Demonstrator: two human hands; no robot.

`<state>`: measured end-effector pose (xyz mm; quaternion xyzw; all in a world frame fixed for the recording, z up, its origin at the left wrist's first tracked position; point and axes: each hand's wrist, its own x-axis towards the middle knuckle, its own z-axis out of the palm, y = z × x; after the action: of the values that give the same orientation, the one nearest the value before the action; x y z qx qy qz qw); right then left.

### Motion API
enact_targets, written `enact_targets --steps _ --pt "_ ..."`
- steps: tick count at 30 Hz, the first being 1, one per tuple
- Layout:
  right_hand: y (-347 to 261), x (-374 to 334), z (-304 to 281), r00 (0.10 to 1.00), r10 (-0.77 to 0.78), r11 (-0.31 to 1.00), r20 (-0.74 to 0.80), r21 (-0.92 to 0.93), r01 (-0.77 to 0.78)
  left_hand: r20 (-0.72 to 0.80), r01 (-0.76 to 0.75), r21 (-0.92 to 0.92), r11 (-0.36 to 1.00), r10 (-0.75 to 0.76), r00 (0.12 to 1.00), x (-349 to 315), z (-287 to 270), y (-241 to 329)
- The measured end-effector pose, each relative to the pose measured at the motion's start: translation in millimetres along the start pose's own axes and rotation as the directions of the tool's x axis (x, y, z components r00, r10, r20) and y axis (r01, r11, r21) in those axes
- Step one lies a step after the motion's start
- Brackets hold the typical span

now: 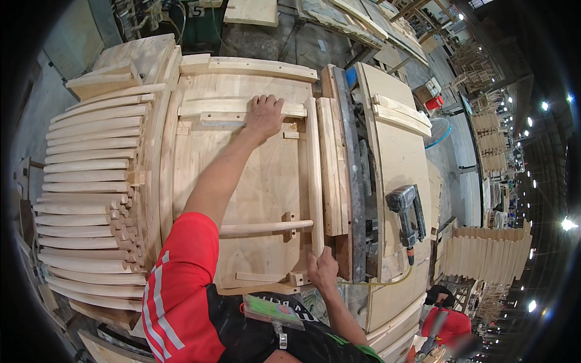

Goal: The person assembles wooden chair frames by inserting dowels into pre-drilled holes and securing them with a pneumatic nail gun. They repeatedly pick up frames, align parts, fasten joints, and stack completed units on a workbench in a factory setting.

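Observation:
A pale wooden leg (314, 169) lies along the right side of a wooden work board (242, 163). A flat wooden rail (206, 109) meets its far end, and a round rung (260, 228) meets it nearer to me. My left hand (264, 115) reaches to the far side, closed with its fingers curled over the rail. Low on the right, my right hand (324, 269) is wrapped around the near end of the leg. Small wooden blocks (290, 224) are fixed on the board beside the rung. My left forearm hides part of the board.
Curved wooden pieces (91, 175) are stacked at the left. A dark power tool (407, 212) with a hose lies on the right-hand bench (399, 151), beyond a grey metal bar (351, 175). More cut wood (484, 254) stands at far right, near a person in red (448, 327).

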<state>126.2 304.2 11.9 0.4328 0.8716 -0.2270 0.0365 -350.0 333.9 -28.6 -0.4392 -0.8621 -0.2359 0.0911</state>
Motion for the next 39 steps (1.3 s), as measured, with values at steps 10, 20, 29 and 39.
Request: enact_targets --steps 10,20,29,39 --pt "1.7 1.9 -4.0 1.0 -0.014 1.0 0.016 -0.017 0.014 0.043 0.057 -0.048 0.997 -0.055 0.998 -1.8 -7.0 3.0" --pt "5.2 3.3 -3.0 0.998 -0.038 0.997 0.041 -0.061 0.04 0.063 0.08 -0.054 0.995 -0.077 0.995 -2.0 -7.2 0.7" --pt "3.7 2.6 -3.4 0.999 -0.005 0.999 0.036 -0.042 0.007 0.137 0.111 -0.01 0.994 -0.109 0.985 -0.8 -16.4 4.3" --pt "-1.0 -2.0 0.1 0.998 -0.038 0.99 -0.056 -0.14 0.03 0.233 0.06 -0.071 0.996 -0.042 0.972 -5.8 -47.7 3.5"
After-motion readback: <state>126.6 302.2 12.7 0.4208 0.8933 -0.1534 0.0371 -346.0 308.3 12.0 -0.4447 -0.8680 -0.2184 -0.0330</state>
